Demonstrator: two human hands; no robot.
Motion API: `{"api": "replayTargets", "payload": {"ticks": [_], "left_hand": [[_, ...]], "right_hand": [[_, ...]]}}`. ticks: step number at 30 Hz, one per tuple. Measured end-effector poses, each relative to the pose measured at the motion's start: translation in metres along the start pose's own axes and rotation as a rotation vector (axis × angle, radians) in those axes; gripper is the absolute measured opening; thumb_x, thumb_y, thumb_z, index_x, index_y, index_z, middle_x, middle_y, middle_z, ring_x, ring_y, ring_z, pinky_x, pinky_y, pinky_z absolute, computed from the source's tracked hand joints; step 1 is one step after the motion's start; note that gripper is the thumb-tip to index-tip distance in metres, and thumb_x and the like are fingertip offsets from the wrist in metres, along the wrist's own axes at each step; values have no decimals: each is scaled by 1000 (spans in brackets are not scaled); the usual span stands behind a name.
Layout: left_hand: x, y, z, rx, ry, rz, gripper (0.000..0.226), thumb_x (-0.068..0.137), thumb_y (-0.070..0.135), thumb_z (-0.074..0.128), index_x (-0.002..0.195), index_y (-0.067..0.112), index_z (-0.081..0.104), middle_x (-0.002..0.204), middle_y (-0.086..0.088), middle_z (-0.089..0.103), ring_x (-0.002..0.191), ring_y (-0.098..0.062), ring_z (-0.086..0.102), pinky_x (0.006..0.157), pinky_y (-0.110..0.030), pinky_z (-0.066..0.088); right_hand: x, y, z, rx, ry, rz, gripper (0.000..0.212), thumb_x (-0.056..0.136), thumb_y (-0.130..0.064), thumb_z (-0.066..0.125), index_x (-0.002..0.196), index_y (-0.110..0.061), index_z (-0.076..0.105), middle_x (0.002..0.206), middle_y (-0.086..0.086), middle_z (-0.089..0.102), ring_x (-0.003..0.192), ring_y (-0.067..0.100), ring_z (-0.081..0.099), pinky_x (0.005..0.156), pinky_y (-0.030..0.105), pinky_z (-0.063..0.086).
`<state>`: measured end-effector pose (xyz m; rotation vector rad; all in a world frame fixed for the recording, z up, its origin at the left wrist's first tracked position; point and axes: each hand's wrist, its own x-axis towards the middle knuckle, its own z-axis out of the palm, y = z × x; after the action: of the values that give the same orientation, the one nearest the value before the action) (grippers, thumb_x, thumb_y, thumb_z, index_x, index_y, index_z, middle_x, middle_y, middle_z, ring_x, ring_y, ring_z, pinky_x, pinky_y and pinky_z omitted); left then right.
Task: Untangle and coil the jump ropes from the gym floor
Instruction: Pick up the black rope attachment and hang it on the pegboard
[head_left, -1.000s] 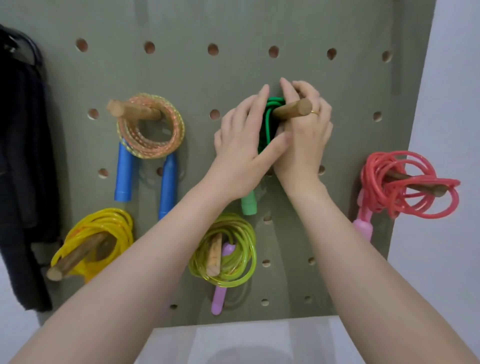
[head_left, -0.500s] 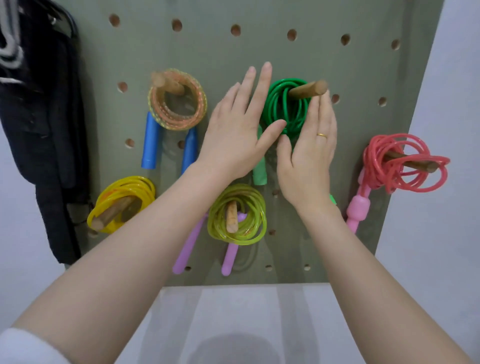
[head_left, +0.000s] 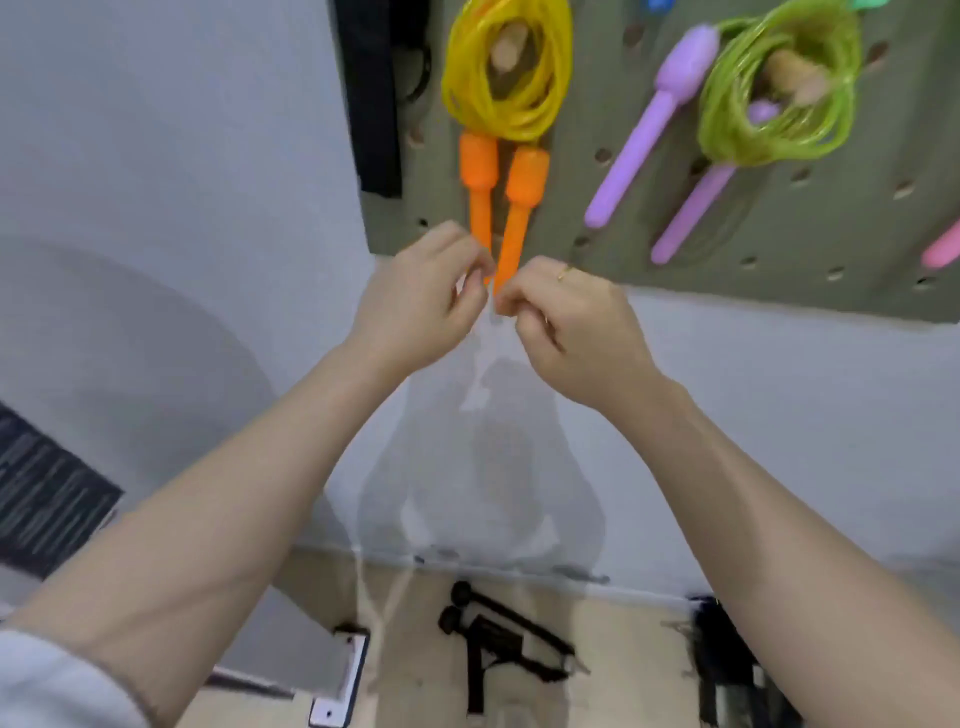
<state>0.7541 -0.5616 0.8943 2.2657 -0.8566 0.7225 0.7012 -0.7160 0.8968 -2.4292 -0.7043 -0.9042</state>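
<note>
Both hands (head_left: 493, 306) pinched together — beneath orange handles (head_left: 501, 208)

Hands (head_left: 496, 306) pinched together below yellow rope (head_left: 506, 73).

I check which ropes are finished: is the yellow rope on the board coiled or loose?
Coiled. The yellow rope hangs in loops around a wooden peg, its orange handles hanging below.

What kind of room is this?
Probably a home gym corner. A wall pegboard holds coiled jump ropes, like the yellow rope, and black exercise gear lies on the wooden floor.
</note>
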Motion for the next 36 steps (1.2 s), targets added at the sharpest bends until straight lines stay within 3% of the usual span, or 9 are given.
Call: {"api": "replayTargets", "payload": {"ticks": [7,10,16,19,23,25,28,32,36], "left_hand": [[-156,-81,62,27,-460,-494,25,92,12,47,111,10,62,113,-3,58,80,-20,53,81,-31,43],[-208,-101,98,18,-604,-596,28,94,13,45,119,10,58,119,-2,57,86,-17,53,77,-18,33],[-328,-170,241,-117,-659,-819,26,93,11,47,115,6,60,115,-9,59,98,-26,56,77,-22,35],[-392,-203,315,-158,-718,-982,27,94,10,43,115,7,59,118,-10,58,102,-26,56,77,-20,36],[-484,-244,410,-192,-707,-1109,28,94,8,44,116,6,61,122,-13,58,107,-31,58,85,-22,41],[-523,-257,450,-207,-720,-1150,29,93,7,45,117,5,61,123,-14,58,109,-32,57,89,-24,41],[-568,-271,499,-231,-728,-1166,28,93,7,45,115,3,61,123,-16,58,109,-33,57,89,-25,41],[-610,-281,538,-269,-685,-1166,22,93,5,45,105,-3,62,100,-11,58,92,-27,58,72,-19,42],[-628,-291,545,-353,-642,-1219,15,93,6,43,90,12,56,94,-1,54,66,-17,53,59,-11,41]], "right_hand": [[-85,2,144,90,-678,288,26,91,-9,38,101,-15,61,102,-2,62,92,20,56,75,35,46],[-137,26,207,160,-874,418,29,93,-7,36,106,-12,61,108,3,62,98,22,56,85,37,47],[-310,104,346,168,-1084,718,28,97,-13,36,97,-1,61,99,10,62,88,24,54,81,30,41],[-405,147,410,80,-1209,804,30,97,-24,36,71,-22,53,79,0,54,76,19,50,84,37,46],[-548,222,508,-101,-1360,723,18,70,-37,57,59,-24,55,81,7,62,74,25,60,74,46,54],[-581,223,533,-85,-1431,714,16,68,-30,65,78,-18,69,92,7,66,87,28,63,79,42,54],[-617,213,574,45,-1563,663,30,92,-7,45,121,-11,53,109,5,54,100,24,52,80,32,41],[-675,201,627,64,-1398,672,60,91,-27,56,141,-15,25,115,13,55,107,32,53,84,42,47],[-678,188,648,478,-1104,1141,64,88,-16,63,137,-20,22,92,5,53,83,24,57,70,33,49]]}}
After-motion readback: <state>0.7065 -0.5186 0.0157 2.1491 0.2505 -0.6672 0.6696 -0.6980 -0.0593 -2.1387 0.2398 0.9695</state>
